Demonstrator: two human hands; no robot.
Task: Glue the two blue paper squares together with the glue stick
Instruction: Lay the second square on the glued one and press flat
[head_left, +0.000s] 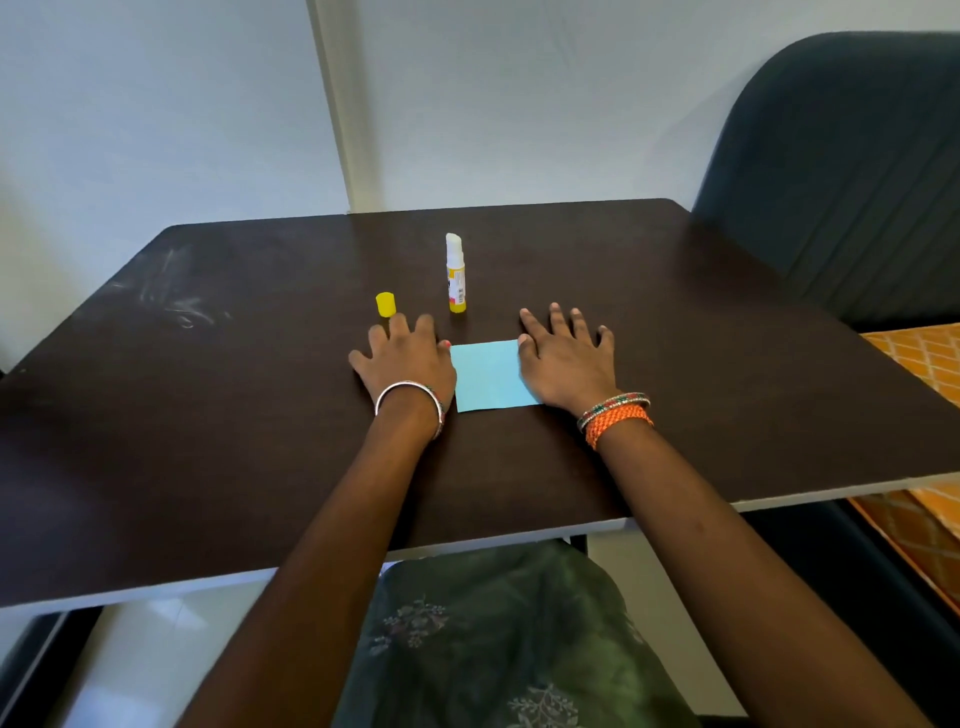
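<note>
One light blue paper square (488, 375) shows on the dark table (208, 415); I cannot tell whether a second lies under it. My left hand (408, 358) rests flat on the table at the paper's left edge, fingers spread. My right hand (566, 358) lies flat at the right edge, covering that side of the paper. Behind the paper, the glue stick (455, 274) stands upright with its white glue exposed. Its yellow cap (385, 304) stands to the left, just beyond my left fingertips.
A dark padded chair (841, 171) stands at the table's back right. Orange patterned fabric (919, 358) lies beyond the right edge. White smears (176, 296) mark the table's left part. My green-clothed lap (493, 639) sits below the front edge.
</note>
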